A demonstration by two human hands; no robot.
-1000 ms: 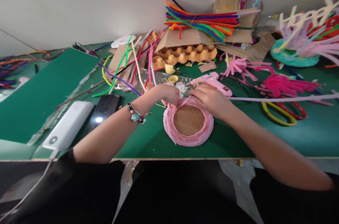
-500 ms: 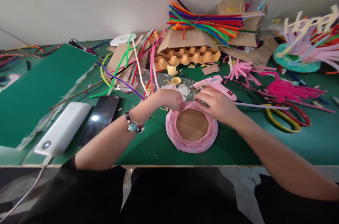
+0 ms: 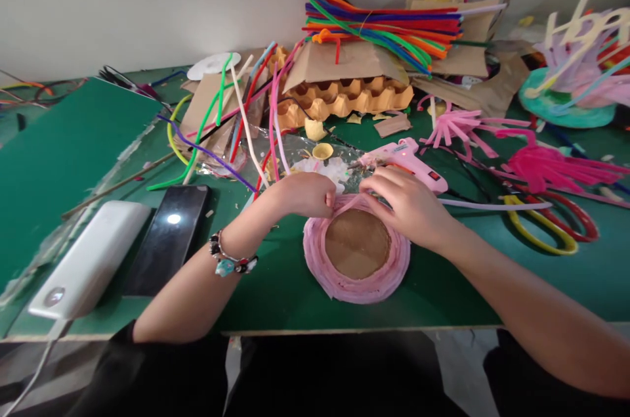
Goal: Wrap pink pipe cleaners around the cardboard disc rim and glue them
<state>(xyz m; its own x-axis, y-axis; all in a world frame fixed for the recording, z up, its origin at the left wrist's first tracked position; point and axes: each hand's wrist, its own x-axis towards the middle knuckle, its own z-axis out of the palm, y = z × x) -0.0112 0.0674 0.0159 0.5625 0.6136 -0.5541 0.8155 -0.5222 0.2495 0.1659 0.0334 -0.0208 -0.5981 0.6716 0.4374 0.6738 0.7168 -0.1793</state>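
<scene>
Pink ring (image 3: pixel 315 253) lying flat on the green table (image 3: pixel 275 285), around a brown cardboard centre (image 3: pixel 357 243). At its far rim, the right hand (image 3: pixel 406 203) pinches a pink strip (image 3: pixel 349 205), thumb and forefinger nearly meeting; the left hand (image 3: pixel 311 195) curls beside it, its fingertips hidden, so whether it grips cannot be told. Upper right: cream letters (image 3: pixel 585 26) reading "Hap", cut off by the view's edge. The power bank's display (image 3: pixel 55 297) is illegible.

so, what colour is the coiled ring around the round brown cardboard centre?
The coiled ring is pale pink with lilac tones; best in head view.
</scene>
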